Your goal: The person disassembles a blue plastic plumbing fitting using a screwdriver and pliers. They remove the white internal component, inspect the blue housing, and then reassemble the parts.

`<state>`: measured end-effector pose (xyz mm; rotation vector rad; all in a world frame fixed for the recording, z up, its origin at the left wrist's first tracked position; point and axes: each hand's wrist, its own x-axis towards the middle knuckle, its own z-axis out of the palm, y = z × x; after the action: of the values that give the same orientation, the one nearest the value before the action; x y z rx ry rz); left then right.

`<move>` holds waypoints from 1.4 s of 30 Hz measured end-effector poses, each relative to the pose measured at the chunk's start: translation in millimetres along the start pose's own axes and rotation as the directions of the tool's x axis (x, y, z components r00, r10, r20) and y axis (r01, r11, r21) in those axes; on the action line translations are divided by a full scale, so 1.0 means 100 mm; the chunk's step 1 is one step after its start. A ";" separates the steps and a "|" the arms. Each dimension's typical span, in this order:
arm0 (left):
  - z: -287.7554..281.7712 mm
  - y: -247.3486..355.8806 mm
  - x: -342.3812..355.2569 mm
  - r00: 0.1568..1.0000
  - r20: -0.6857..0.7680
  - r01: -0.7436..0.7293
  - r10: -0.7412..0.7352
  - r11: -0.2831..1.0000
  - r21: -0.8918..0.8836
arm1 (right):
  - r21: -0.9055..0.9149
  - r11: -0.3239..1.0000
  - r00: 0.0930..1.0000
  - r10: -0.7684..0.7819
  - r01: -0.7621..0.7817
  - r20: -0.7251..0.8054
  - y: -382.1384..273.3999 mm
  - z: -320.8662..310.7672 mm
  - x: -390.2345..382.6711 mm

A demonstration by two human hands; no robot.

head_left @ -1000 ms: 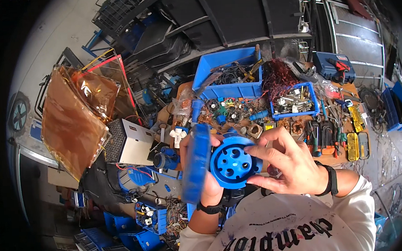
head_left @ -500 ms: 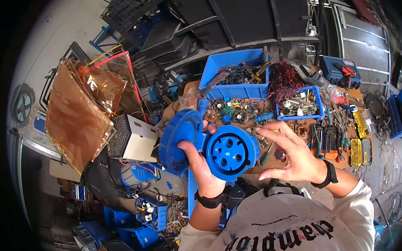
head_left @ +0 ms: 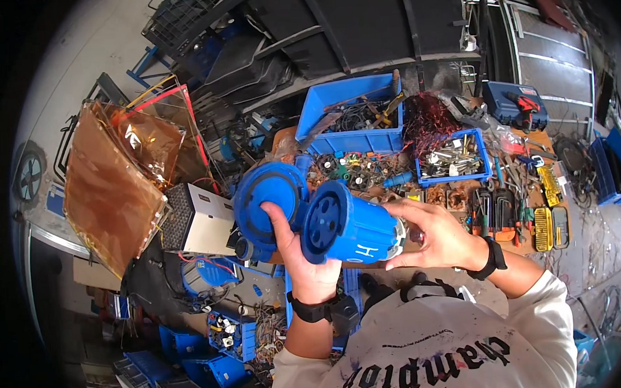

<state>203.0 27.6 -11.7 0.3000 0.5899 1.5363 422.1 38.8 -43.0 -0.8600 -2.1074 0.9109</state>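
Note:
My left hand (head_left: 305, 263) grips a blue industrial power socket, its thumb pointing up between body and lid. The cylindrical socket body (head_left: 357, 230) lies tilted on its side, its round face with several holes turned left. Beside it, the round blue lid (head_left: 261, 204) stands swung open. At the body's rear end, my right hand (head_left: 444, 240) has its thumb and fingers curved around the pale, toothed rim. A small dark red round thing (head_left: 416, 237) shows in the hollow of that hand; whether it is held I cannot tell.
Behind the hands is a cluttered workbench with a large blue bin (head_left: 357, 140) of cables and a smaller blue tray (head_left: 455, 177) of metal parts. Pliers and hex keys (head_left: 503, 210) lie right. A white-sided box (head_left: 211, 222) stands left, near brown sheets (head_left: 109, 189).
The socket has turned from facing me to lying sideways, its face now to the left. My right hand has moved left and closed around its rear end. The view has shifted slightly.

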 end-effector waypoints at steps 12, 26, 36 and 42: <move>0.08 -0.04 0.03 0.973 0.122 -0.219 0.197 0.952 0.212 | 0.345 0.937 0.994 0.076 -0.045 -0.076 0.07 0.13 0.00; -0.06 -0.04 0.12 0.851 0.275 -0.521 0.447 0.784 0.336 | 0.342 0.936 0.990 0.120 -0.089 -0.072 0.01 0.19 0.00; -0.25 0.01 0.18 0.899 0.346 -0.391 0.269 0.850 0.354 | 0.250 0.960 0.987 0.150 -0.130 -0.061 -0.13 0.19 0.00; -0.70 0.02 0.27 0.913 0.275 -0.391 0.300 0.834 0.389 | 0.193 0.969 0.984 0.168 -0.154 -0.056 -0.23 0.14 0.02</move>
<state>162.0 41.9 -73.5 0.9470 0.7439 1.6808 402.8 23.0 -31.8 -0.9600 -1.8760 1.1266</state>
